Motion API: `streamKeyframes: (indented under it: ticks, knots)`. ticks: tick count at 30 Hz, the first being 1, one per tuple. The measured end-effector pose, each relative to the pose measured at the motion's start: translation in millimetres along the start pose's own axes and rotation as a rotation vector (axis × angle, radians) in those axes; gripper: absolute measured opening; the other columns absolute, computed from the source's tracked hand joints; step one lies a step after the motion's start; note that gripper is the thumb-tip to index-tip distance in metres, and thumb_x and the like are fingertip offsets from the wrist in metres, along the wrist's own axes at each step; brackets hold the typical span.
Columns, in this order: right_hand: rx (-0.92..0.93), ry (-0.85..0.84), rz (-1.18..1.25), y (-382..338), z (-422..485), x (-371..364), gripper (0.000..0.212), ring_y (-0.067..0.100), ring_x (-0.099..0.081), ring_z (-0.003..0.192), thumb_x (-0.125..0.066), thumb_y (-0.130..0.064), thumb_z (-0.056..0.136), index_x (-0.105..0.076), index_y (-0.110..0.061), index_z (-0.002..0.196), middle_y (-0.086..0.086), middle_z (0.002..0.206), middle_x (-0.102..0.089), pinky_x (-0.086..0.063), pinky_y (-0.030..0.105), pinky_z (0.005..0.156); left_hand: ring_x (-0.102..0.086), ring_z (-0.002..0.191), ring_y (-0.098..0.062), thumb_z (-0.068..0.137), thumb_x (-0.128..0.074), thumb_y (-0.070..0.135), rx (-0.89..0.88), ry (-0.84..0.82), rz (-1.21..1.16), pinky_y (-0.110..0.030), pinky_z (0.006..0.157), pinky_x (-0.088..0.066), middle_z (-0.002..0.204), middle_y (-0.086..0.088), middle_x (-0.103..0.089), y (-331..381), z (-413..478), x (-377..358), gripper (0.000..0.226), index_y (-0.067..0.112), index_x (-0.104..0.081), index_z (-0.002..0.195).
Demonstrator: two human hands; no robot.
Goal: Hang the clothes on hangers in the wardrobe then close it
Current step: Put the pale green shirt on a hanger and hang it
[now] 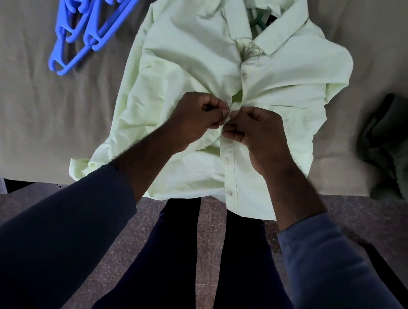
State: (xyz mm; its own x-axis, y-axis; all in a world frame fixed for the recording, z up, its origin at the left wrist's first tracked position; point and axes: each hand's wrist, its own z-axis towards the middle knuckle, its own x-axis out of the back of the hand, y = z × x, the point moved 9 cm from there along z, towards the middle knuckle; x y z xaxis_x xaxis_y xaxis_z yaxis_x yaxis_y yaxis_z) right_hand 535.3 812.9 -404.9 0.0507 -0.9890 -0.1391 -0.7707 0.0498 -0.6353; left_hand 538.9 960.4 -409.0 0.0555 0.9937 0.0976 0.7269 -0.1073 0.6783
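A pale green button-up shirt [196, 59] lies flat on the beige bed [20, 108], collar away from me and hem over the near edge. A green hanger [257, 20] shows inside its collar. My left hand [196, 120] and my right hand [253, 132] meet at the shirt's front placket at mid-chest, each pinching one edge of the placket with curled fingers. The button between them is hidden by my fingertips.
A heap of several blue plastic hangers [91, 14] lies on the bed at the upper left. A dark green garment [402, 146] is bunched at the bed's right edge. My dark-trousered legs stand on a speckled floor [208, 243] below the bed.
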Motion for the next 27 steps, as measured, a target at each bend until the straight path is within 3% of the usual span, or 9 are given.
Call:
streamKeyframes:
  ticks: [6, 9, 11, 14, 16, 19, 22, 24, 27]
  knots:
    - [0.016, -0.004, -0.213, -10, 0, 0, 0.005, 0.030, -0.071, 0.074, -0.065, 0.001, 0.088, -0.068, 0.004, 0.087, 0.023, 0.082, -0.071, -0.062, 0.045, 0.075, -0.066, 0.074, -0.017, 0.087, -0.063, 0.000, 0.004, -0.049, 0.073, -0.032, 0.079, -0.059, 0.080, -0.010, -0.072, 1, 4, -3, 0.011, 0.001, -0.073, 0.091]
    - [0.093, 0.108, -0.444, -19, 5, 1, 0.003, 0.029, -0.071, 0.068, -0.068, -0.006, 0.082, -0.066, -0.006, 0.079, 0.012, 0.071, -0.071, -0.062, 0.048, 0.067, -0.062, 0.068, -0.014, 0.088, -0.061, 0.006, 0.034, -0.070, 0.051, -0.035, 0.081, -0.056, 0.068, -0.005, -0.065, 4, 5, -6, 0.016, 0.002, -0.069, 0.075]
    - [0.172, 0.119, -0.628, -28, 9, -5, 0.009, 0.023, -0.069, 0.069, -0.066, -0.015, 0.083, -0.064, -0.017, 0.074, 0.001, 0.070, -0.069, -0.060, 0.047, 0.068, -0.062, 0.071, -0.017, 0.089, -0.065, 0.009, 0.031, -0.066, 0.013, -0.038, 0.082, -0.056, 0.071, -0.009, -0.064, 4, 8, -5, 0.015, -0.002, -0.069, 0.079]
    - [0.200, 0.075, -0.789, -34, 10, -12, 0.012, 0.020, -0.066, 0.068, -0.063, -0.021, 0.086, -0.063, -0.014, 0.076, -0.002, 0.070, -0.067, -0.057, 0.045, 0.070, -0.062, 0.076, -0.024, 0.090, -0.069, 0.010, 0.054, -0.020, -0.053, -0.042, 0.084, -0.057, 0.080, -0.016, -0.065, -1, 9, 0, 0.015, -0.004, -0.069, 0.087]
    - [0.168, 0.036, -0.730, -31, 12, -10, 0.014, 0.024, -0.066, 0.066, -0.061, -0.020, 0.085, -0.064, -0.009, 0.078, 0.005, 0.071, -0.068, -0.059, 0.045, 0.067, -0.059, 0.078, -0.028, 0.091, -0.067, 0.008, 0.078, -0.020, -0.110, -0.040, 0.081, -0.056, 0.082, -0.017, -0.065, -6, 9, -2, 0.012, -0.002, -0.069, 0.086]
    - [-0.007, -0.083, -0.375, -21, 11, -3, 0.014, 0.020, -0.060, 0.058, -0.060, -0.009, 0.093, -0.064, 0.003, 0.086, 0.010, 0.069, -0.064, -0.054, 0.034, 0.058, -0.055, 0.078, -0.028, 0.090, -0.067, 0.006, 0.049, -0.062, -0.159, -0.035, 0.074, -0.051, 0.082, -0.017, -0.065, -2, 9, -6, 0.007, 0.003, -0.071, 0.085]
    - [-0.167, -0.179, -0.021, -17, 4, -2, 0.014, 0.016, -0.057, 0.059, -0.059, -0.009, 0.097, -0.064, -0.005, 0.086, 0.004, 0.069, -0.062, -0.051, 0.027, 0.057, -0.058, 0.079, -0.026, 0.088, -0.069, 0.004, -0.045, -0.118, -0.095, -0.035, 0.076, -0.052, 0.090, -0.026, -0.067, 15, 8, -9, 0.012, -0.003, -0.071, 0.097]
    - [-0.140, -0.139, -0.012, -23, 7, 0, 0.017, 0.016, -0.059, 0.060, -0.056, -0.008, 0.099, -0.062, -0.009, 0.083, 0.001, 0.065, -0.061, -0.053, 0.027, 0.058, -0.058, 0.073, -0.018, 0.087, -0.069, 0.002, -0.114, -0.129, 0.003, -0.032, 0.072, -0.053, 0.084, -0.024, -0.066, 33, 19, -11, 0.012, -0.007, -0.069, 0.094]
    - [0.035, 0.074, -0.025, -54, 26, 5, 0.023, 0.019, -0.061, 0.060, -0.052, -0.004, 0.098, -0.059, -0.011, 0.077, 0.003, 0.063, -0.062, -0.051, 0.030, 0.060, -0.045, 0.060, -0.012, 0.080, -0.069, 0.006, -0.292, -0.079, 0.188, -0.028, 0.060, -0.042, 0.062, -0.008, -0.048, 81, 48, -11, 0.021, -0.007, -0.058, 0.068]
